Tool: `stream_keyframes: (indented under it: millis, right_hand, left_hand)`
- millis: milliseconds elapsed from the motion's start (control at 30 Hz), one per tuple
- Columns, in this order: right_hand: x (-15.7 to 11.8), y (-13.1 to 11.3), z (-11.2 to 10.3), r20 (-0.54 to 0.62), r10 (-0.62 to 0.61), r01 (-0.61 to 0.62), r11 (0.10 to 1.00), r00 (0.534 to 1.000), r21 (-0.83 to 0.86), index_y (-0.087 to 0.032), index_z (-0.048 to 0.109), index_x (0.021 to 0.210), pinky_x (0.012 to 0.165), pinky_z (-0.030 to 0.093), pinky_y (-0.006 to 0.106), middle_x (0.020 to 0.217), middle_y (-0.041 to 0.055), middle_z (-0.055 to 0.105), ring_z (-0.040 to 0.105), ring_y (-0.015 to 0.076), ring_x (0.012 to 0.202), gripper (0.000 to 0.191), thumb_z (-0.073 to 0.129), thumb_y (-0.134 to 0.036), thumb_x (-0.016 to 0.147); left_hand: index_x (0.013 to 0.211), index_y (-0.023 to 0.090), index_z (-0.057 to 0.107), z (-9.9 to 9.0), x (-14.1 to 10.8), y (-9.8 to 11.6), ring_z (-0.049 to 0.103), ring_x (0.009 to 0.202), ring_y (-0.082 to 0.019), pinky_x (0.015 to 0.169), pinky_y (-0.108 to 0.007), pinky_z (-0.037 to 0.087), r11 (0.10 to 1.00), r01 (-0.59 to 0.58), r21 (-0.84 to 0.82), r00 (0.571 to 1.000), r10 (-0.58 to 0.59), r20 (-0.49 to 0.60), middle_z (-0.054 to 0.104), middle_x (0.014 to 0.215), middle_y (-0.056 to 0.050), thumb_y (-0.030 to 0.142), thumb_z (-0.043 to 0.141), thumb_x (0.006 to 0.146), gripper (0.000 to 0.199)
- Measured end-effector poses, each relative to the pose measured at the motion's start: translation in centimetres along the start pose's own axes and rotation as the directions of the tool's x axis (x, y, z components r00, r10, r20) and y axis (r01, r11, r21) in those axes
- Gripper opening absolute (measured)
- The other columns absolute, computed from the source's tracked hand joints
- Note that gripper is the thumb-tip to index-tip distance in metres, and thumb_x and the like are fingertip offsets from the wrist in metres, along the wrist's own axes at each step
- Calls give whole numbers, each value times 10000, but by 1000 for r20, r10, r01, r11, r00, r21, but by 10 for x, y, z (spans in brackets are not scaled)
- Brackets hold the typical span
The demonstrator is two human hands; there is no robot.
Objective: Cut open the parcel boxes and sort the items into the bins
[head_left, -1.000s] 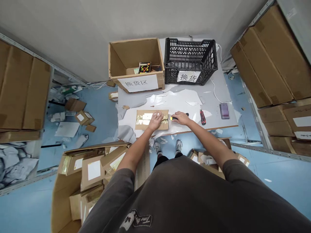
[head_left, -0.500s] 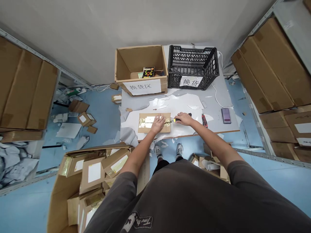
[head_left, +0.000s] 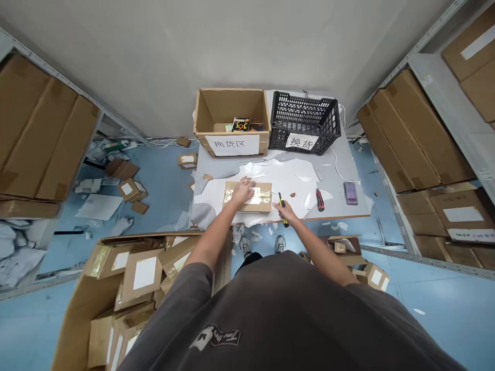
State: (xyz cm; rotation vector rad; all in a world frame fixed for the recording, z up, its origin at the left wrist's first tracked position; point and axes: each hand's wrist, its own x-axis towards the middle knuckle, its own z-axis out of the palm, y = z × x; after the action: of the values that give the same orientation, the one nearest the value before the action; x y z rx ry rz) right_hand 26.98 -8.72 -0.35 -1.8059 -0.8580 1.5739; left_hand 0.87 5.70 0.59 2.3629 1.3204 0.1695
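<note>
A taped brown carton [head_left: 265, 205] with a white label lies flat on the white-covered table [head_left: 286, 172]. On its upper left part rests my left hand [head_left: 243, 190], fingers spread over the top and holding nothing. My right hand [head_left: 286, 211] is just right of the carton, closed around a yellow and black utility knife [head_left: 282, 200] whose tip points away from me. A red and black tool [head_left: 319, 200] lies on the table farther right.
An open cardboard box [head_left: 232, 141] and a black plastic crate [head_left: 303, 123] stand at the table's back. A phone [head_left: 350, 193] lies at the right. Large carton of parcels [head_left: 73, 309] stands at lower left, and shelves of boxes [head_left: 419, 136] flank the right side.
My right hand has drawn back toward me with the knife, which has turned from pointing left to pointing away. My left hand has shifted left on the carton. The view has shifted slightly.
</note>
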Motion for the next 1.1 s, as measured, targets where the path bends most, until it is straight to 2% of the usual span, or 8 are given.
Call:
stream_keyframes:
  millis: [133, 300, 433, 667, 767, 900, 1000, 1100]
  right_hand:
    - [2, 21, 66, -225, 50, -30, 995, 973, 93, -292, 483, 982, 553, 463, 275, 661, -73, 575, 584, 195, 617, 595, 904, -609, 706]
    - [30, 13, 76, -499, 2, -31, 998, 867, -49, -275, 523, 981, 799, 527, 313, 897, 8, 728, 691, 250, 886, 529, 851, -554, 673]
    - [76, -25, 62, -489, -76, -17, 983, 869, -182, -243, 552, 1098, 828, 511, 307, 1029, 47, 767, 692, 240, 923, 515, 828, -509, 755]
    - [142, -106, 52, -339, -134, -32, 896, 931, -443, -166, 552, 1346, 867, 484, 340, 1235, 126, 754, 626, 236, 1010, 513, 713, -509, 1000]
    - [122, -102, 44, -300, -172, 36, 912, 938, -409, -204, 554, 1280, 883, 504, 333, 1219, 117, 765, 648, 230, 995, 429, 715, -483, 997]
    - [63, -54, 48, -240, -185, 96, 936, 953, -339, -267, 536, 1065, 830, 554, 328, 1079, 61, 779, 700, 236, 953, 400, 791, -503, 866]
    - [36, -21, 66, -233, -154, 90, 961, 960, -262, -280, 483, 970, 787, 571, 316, 979, 23, 769, 731, 234, 918, 449, 812, -512, 774]
    - [44, -22, 73, -276, -154, 84, 965, 949, -248, -285, 457, 912, 852, 580, 317, 996, 32, 782, 753, 228, 961, 371, 776, -403, 764]
  left_hand:
    - [1644, 227, 548, -26, -7, -41, 312, 1664, -389, 1348, -558, 300, 984, 142, 106, 977, -157, 148, 470, 1753, -104, 456, 663, 983, 708]
    - [1744, 222, 397, -26, -41, -58, 316, 1657, -390, 1350, -543, 251, 963, 229, 141, 955, -250, 158, 394, 1798, -108, 502, 452, 1082, 720]
    - [1759, 242, 359, -9, -77, -40, 438, 1543, -400, 1259, -568, 378, 905, 412, 103, 910, -415, 10, 444, 1758, -144, 478, 410, 1104, 698]
    - [1614, 110, 513, 23, -95, 28, 685, 1238, -399, 1041, -496, 538, 732, 680, 39, 733, -678, -57, 691, 1360, -267, 594, 466, 1106, 704]
    - [1508, 125, 611, 16, -92, 29, 701, 1216, -390, 1015, -493, 554, 787, 615, 46, 789, -614, -26, 733, 1298, -249, 490, 423, 1128, 559]
    - [1602, 156, 556, 3, -95, -1, 692, 1299, -370, 1060, -466, 554, 883, 469, 8, 883, -468, -30, 697, 1467, -224, 314, 457, 1084, 550]
    - [1674, 102, 461, 11, -100, -10, 779, 1158, -355, 992, -442, 584, 841, 539, -36, 840, -534, 101, 792, 1297, -219, 315, 402, 1103, 612]
    - [1655, 123, 493, 33, -110, 8, 805, 1129, -323, 962, -397, 587, 793, 602, -96, 798, -593, 106, 831, 1221, -184, 304, 381, 1124, 572]
